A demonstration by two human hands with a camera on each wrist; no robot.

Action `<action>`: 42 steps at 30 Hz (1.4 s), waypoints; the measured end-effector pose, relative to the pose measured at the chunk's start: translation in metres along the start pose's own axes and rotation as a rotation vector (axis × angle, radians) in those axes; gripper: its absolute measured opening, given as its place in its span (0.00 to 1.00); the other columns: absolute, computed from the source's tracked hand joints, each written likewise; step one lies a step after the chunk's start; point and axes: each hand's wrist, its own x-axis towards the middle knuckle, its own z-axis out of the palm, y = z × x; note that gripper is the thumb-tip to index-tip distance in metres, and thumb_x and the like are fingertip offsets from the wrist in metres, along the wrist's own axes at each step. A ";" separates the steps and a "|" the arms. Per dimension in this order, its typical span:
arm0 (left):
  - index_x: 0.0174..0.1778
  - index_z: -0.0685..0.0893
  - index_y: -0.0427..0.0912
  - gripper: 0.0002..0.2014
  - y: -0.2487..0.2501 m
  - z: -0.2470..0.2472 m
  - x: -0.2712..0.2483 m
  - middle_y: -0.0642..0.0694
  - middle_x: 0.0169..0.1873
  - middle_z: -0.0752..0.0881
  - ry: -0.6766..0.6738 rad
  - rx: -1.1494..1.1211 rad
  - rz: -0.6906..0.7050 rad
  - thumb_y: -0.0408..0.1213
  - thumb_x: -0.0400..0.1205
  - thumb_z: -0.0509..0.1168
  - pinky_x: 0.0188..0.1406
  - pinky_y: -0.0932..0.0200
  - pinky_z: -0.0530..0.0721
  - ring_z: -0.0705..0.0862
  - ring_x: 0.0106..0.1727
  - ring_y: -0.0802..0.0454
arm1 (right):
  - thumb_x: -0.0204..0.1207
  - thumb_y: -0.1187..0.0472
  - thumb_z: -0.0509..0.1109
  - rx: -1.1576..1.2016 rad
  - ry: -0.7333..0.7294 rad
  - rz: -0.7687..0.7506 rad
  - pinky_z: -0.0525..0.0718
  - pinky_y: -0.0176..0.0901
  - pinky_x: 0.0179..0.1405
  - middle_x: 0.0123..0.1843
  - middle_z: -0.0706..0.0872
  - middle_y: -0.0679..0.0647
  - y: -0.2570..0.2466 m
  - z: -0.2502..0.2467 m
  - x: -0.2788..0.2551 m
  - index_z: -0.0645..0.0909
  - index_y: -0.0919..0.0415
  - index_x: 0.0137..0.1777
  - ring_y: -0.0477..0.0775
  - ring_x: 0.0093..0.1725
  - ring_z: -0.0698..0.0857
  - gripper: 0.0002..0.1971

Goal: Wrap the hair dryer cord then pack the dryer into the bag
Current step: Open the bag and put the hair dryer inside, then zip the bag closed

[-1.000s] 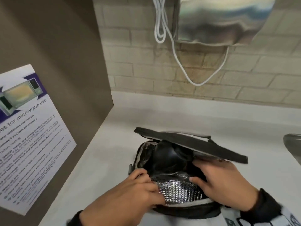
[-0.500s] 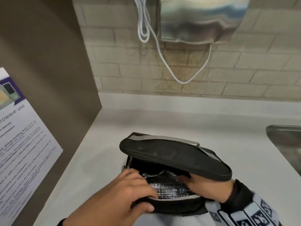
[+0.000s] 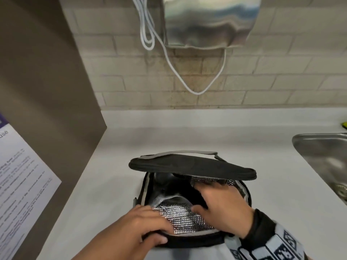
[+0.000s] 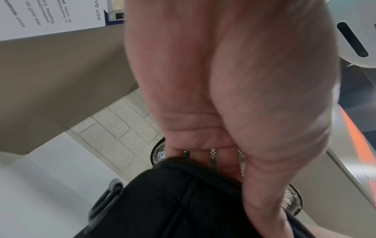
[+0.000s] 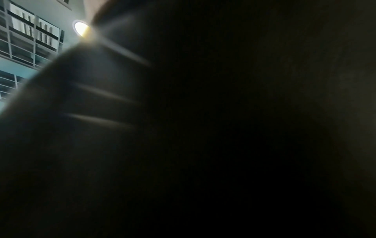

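While half-open, black bag, silver-lined

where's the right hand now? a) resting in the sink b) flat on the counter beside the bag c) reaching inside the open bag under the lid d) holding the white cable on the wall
c: the right hand reaches into the bag, its fingers under the half-raised lid.

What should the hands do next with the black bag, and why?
Probably draw the right hand out of the bag and lower the lid. The dark dryer already sits inside against the silver lining, the lid hangs half open above it, and the left hand grips the front rim, steadying the bag.
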 end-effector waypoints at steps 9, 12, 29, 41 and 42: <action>0.52 0.90 0.59 0.10 0.037 -0.070 -0.015 0.60 0.47 0.91 0.210 -0.148 0.087 0.55 0.78 0.73 0.49 0.65 0.86 0.91 0.48 0.58 | 0.62 0.26 0.43 0.142 -0.090 -0.023 0.44 0.35 0.77 0.85 0.60 0.51 0.013 0.024 -0.001 0.55 0.50 0.83 0.52 0.84 0.57 0.49; 0.51 0.89 0.60 0.10 0.055 -0.101 -0.015 0.60 0.37 0.91 0.214 -0.132 0.158 0.57 0.78 0.72 0.36 0.68 0.84 0.90 0.34 0.60 | 0.70 0.30 0.55 0.136 0.071 -0.084 0.46 0.39 0.76 0.80 0.71 0.53 0.013 0.024 -0.004 0.66 0.53 0.80 0.56 0.81 0.67 0.42; 0.46 0.89 0.52 0.03 0.064 -0.120 0.219 0.54 0.38 0.91 -0.482 0.209 0.016 0.46 0.81 0.71 0.37 0.65 0.83 0.86 0.35 0.58 | 0.77 0.46 0.67 0.757 0.585 0.126 0.81 0.31 0.53 0.50 0.89 0.36 0.107 -0.006 -0.076 0.85 0.44 0.45 0.40 0.53 0.87 0.07; 0.64 0.86 0.45 0.15 0.033 -0.052 0.313 0.52 0.46 0.89 -1.163 0.266 -0.177 0.46 0.84 0.69 0.55 0.55 0.82 0.85 0.46 0.54 | 0.82 0.67 0.65 1.322 -0.037 -0.133 0.80 0.55 0.68 0.65 0.86 0.65 0.149 0.025 0.022 0.80 0.62 0.69 0.65 0.66 0.83 0.16; 0.62 0.86 0.45 0.14 0.031 -0.047 0.313 0.53 0.46 0.89 -1.195 0.276 -0.172 0.46 0.84 0.69 0.57 0.54 0.82 0.85 0.47 0.54 | 0.81 0.68 0.65 1.348 -0.067 -0.158 0.79 0.55 0.70 0.65 0.85 0.68 0.149 0.026 0.025 0.79 0.64 0.69 0.66 0.66 0.83 0.17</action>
